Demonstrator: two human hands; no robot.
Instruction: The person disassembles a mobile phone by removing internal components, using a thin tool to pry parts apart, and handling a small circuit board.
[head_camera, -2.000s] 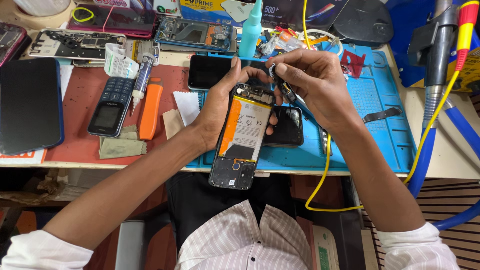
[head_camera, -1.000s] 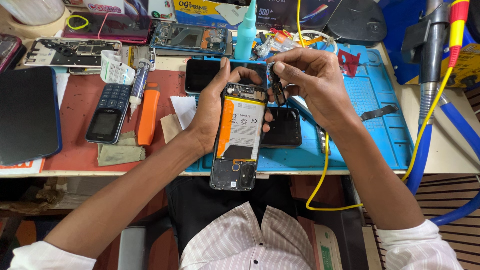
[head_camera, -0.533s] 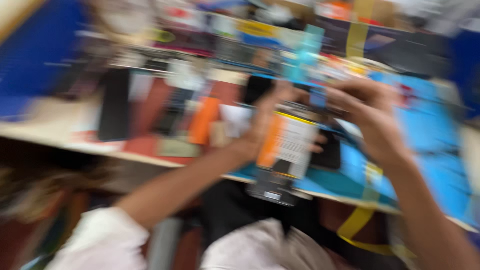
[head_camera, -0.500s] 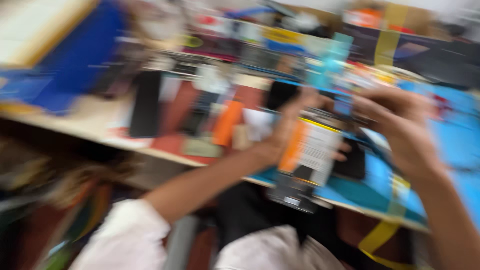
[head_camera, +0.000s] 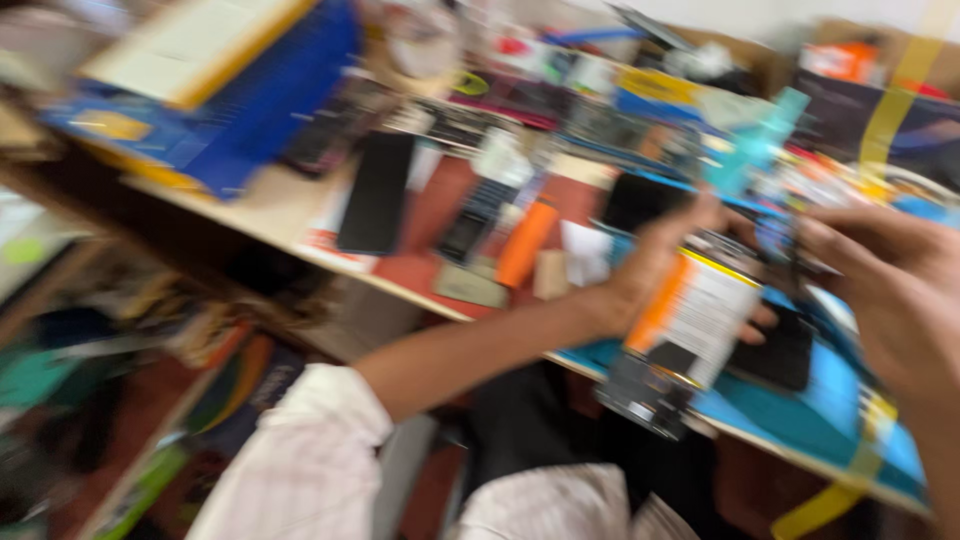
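Observation:
The view is blurred by head motion. My left hand (head_camera: 660, 265) grips an opened phone (head_camera: 680, 335) with its back off, showing a white and orange battery, held tilted above a blue work mat (head_camera: 840, 400). My right hand (head_camera: 890, 290) is at the phone's top right edge with fingers pinched together; earlier frames showed a thin tool there, which I cannot make out now. Both sleeves are white with fine stripes.
Left of the mat lie an orange tool (head_camera: 525, 243), a keypad phone (head_camera: 475, 215), a black phone (head_camera: 378, 190) and a second dark phone (head_camera: 785, 350). A blue box (head_camera: 250, 95) stands far left. A yellow cable (head_camera: 850, 480) hangs over the bench edge.
The camera has swung left and the picture has blurred, so the hands and phone now sit at the right. Both hands keep their hold at the phone.

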